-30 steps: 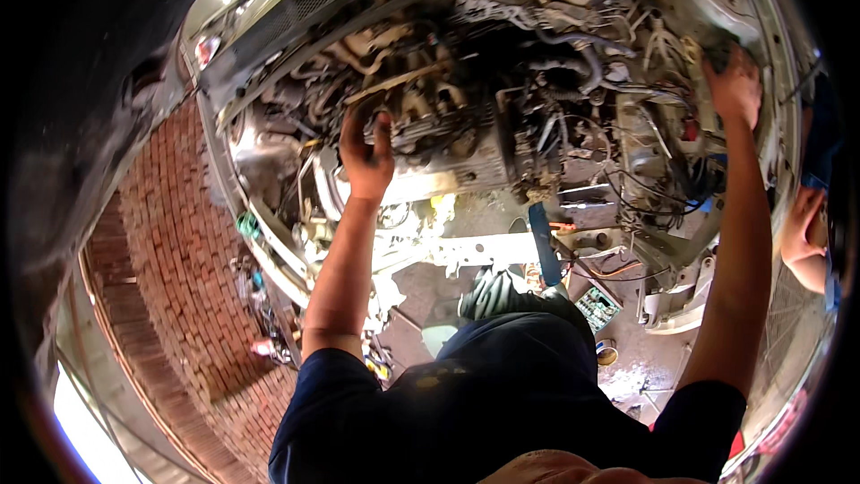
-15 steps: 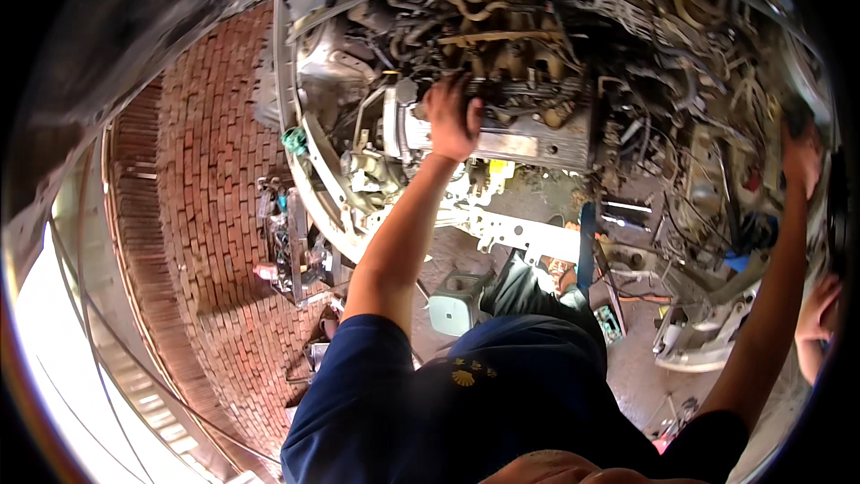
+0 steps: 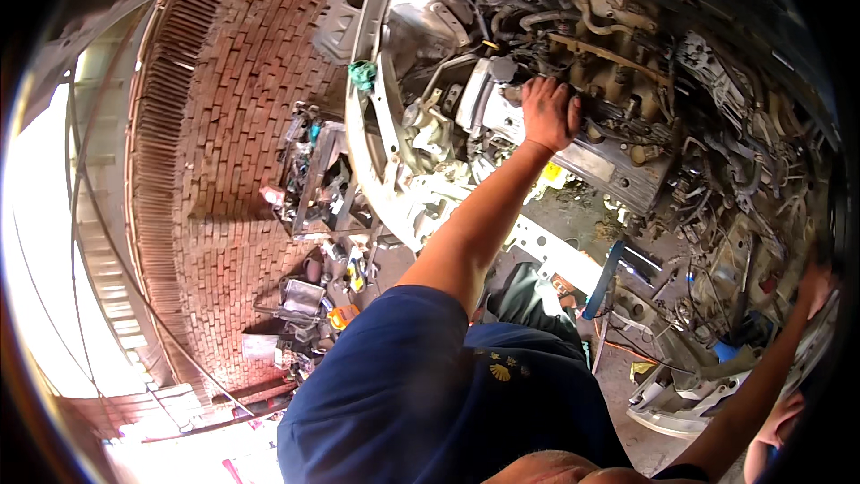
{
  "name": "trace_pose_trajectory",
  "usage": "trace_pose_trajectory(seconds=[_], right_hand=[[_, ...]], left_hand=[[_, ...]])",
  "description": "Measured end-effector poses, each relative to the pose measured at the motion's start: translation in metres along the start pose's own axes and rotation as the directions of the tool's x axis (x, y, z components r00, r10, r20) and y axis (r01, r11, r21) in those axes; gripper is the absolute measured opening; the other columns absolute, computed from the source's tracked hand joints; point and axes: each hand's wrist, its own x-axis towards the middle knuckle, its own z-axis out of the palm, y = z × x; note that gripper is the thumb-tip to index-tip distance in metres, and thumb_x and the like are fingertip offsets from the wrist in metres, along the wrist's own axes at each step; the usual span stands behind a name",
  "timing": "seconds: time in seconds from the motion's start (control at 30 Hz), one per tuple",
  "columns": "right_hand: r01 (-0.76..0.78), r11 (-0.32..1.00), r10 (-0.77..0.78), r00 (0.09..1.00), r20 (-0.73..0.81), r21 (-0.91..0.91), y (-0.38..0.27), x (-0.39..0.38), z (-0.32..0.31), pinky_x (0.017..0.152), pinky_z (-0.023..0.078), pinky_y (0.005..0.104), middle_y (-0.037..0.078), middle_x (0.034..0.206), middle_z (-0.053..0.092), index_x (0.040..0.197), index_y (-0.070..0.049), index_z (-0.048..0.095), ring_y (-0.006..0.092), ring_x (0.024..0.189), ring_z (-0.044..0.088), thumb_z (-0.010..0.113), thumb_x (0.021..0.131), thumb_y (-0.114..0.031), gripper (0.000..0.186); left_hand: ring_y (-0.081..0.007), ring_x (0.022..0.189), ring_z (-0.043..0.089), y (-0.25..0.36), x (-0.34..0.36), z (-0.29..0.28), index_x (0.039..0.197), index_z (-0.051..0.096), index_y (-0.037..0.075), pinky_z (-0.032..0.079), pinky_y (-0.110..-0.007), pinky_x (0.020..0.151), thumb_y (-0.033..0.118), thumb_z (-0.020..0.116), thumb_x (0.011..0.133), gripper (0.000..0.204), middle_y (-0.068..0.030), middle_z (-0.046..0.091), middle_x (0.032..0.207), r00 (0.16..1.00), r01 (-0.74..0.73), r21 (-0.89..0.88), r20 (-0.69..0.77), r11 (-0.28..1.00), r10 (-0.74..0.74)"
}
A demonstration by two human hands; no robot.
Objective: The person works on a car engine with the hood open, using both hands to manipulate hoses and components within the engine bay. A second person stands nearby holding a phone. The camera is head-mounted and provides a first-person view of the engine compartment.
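An engine (image 3: 618, 166) sits in a stripped car's engine bay, with a silvery ribbed cover across its top. My left hand (image 3: 549, 115) rests on that cover beside a round cap (image 3: 503, 69); its fingers lie along the top and the thumb stands apart. Nothing is visibly held in it. Far to the right, my right hand (image 3: 817, 287) is at the side edge of the bay, close to the fender. It is dark and smeared there, so its fingers cannot be made out.
Another person's hand (image 3: 778, 421) shows at the lower right. A pale front crossmember (image 3: 555, 251) runs before the engine, with a blue strip (image 3: 605, 280) near its end. Hoses and wires (image 3: 717, 161) crowd the bay's right side. Left are a brick surface (image 3: 242, 108) and cluttered parts (image 3: 309, 305).
The view has turned, so the engine bay appears farther right and tilted, and more clutter shows at left. My left hand stays on the engine cover; my right hand remains by the bay's edge.
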Motion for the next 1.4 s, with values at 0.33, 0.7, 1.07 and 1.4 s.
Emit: trace_pose_trajectory(seconds=[0.33,0.7,1.07,1.4], right_hand=[[-0.342,0.755,0.355,0.931,0.089,0.559,0.007,-0.018,-0.038,0.115,0.041,0.0473,0.023,0.147,0.058,0.147,0.001,0.054,0.0377,0.137,0.053,0.054,0.101,-0.062,0.078],[-0.564,0.47,0.516,0.8,0.306,0.679,0.02,-0.019,-0.142,0.115,0.042,0.0494,0.017,0.149,0.055,0.142,-0.008,0.058,0.0371,0.139,0.049,0.07,0.09,-0.057,0.073],[-0.549,0.419,0.516,0.799,0.307,0.723,0.019,-0.021,-0.134,0.115,0.043,0.0488,0.015,0.149,0.055,0.143,-0.009,0.056,0.0347,0.139,0.05,0.075,0.086,-0.05,0.072],[-0.595,0.44,0.485,0.788,0.38,0.673,0.019,-0.018,-0.145,0.117,0.039,0.0509,0.014,0.154,0.052,0.15,-0.011,0.051,0.033,0.144,0.045,0.072,0.088,-0.056,0.079]], left_hand=[[-0.0456,0.103,0.058,-0.011,-0.006,0.032,0.101,0.066,0.0,0.04,-0.059,0.101,0.027,0.063,0.09,0.029,-0.0241,0.064,0.109,0.979,-0.08,0.075,-0.181,0.994,0.093],[-0.0496,0.104,0.059,0.001,0.005,0.025,0.105,0.067,-0.008,0.043,-0.057,0.096,0.028,0.049,0.1,0.04,-0.0299,0.067,0.112,0.997,-0.067,0.137,-0.027,0.988,0.072],[-0.0509,0.108,0.059,-0.003,0.0,0.029,0.103,0.069,-0.01,0.041,-0.058,0.101,0.028,0.048,0.1,0.043,-0.031,0.068,0.112,0.993,-0.089,0.15,-0.067,0.985,0.1],[-0.0477,0.099,0.057,0.003,0.006,0.022,0.092,0.062,-0.004,0.041,-0.054,0.093,0.028,0.044,0.101,0.038,-0.0267,0.064,0.102,0.996,-0.087,0.148,-0.017,0.985,0.09]])
